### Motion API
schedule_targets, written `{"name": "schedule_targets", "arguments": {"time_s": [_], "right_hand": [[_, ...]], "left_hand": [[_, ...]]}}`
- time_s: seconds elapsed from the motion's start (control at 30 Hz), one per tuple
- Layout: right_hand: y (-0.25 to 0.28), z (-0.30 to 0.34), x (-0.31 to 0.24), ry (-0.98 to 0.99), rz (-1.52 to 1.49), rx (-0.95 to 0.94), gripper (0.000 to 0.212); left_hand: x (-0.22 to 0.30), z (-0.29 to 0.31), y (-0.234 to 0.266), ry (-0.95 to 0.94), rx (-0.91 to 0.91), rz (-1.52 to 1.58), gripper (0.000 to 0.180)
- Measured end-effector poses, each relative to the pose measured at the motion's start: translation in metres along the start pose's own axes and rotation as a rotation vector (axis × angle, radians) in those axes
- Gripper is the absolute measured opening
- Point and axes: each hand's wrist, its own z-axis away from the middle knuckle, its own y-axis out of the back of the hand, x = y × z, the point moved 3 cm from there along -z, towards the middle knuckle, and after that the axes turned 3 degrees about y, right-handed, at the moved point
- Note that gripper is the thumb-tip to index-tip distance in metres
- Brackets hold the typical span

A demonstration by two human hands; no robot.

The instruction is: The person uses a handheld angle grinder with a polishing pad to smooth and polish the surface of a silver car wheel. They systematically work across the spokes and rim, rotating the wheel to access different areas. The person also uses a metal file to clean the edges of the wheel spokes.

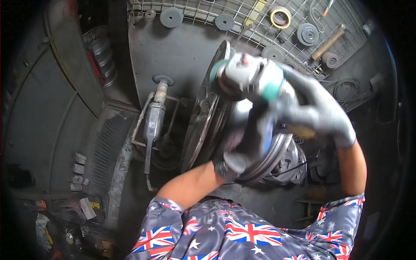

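Observation:
An angle grinder [245, 73] with a grey-white head, a teal band and a green disc [218, 74] is held up in front of me, blurred by motion. My right hand [318, 106], in a grey glove, wraps round its body. From below, my left hand [251, 143], gloved in dark grey, reaches up and closes on the grinder; motion smears its fingers. Just left of and below the tool stands a large round metal piece [199, 130], seen nearly edge-on. The grinder hides part of its upper right side; whether the disc touches it I cannot tell.
A long grey power tool [155, 119] with a round disc stands upright by a metal frame at left. Behind, a wire mesh rack [203, 9] carries discs, a yellow-rimmed roll [280, 17] and a hammer [329, 42]. Cable coils [346, 89] hang at right; a metal keg [103, 58] stands far left.

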Motion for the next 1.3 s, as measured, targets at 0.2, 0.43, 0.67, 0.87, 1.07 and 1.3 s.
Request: {"name": "schedule_targets", "arguments": {"time_s": [0.2, 0.43, 0.67, 0.87, 1.07, 1.3], "right_hand": [[0.011, -0.014, 0.004, -0.069, -0.125, -0.037, 0.081], [-0.019, 0.033, -0.016, 0.125, 0.266, -0.14, 0.088], [0.015, -0.017, 0.01, -0.03, -0.114, -0.045, 0.079], [0.005, 0.005, -0.014, -0.015, 0.142, -0.236, 0.084], [0.037, -0.028, 0.01, -0.222, -0.131, -0.056, 0.088], [-0.009, 0.01, -0.01, 0.086, 0.189, -0.158, 0.08]], "left_hand": [[0.016, -0.025, 0.0, 0.156, -0.09, 0.006, 0.055], [-0.036, 0.067, -0.005, 0.024, 0.153, -0.024, 0.044], [0.011, -0.016, -0.01, 0.156, 0.009, 0.127, 0.049], [-0.034, 0.019, -0.012, -0.05, 0.038, 0.187, 0.038], [0.014, -0.047, -0.016, 0.063, 0.035, 0.076, 0.046], [-0.058, 0.039, 0.009, 0.091, 0.076, 0.201, 0.035]]}}
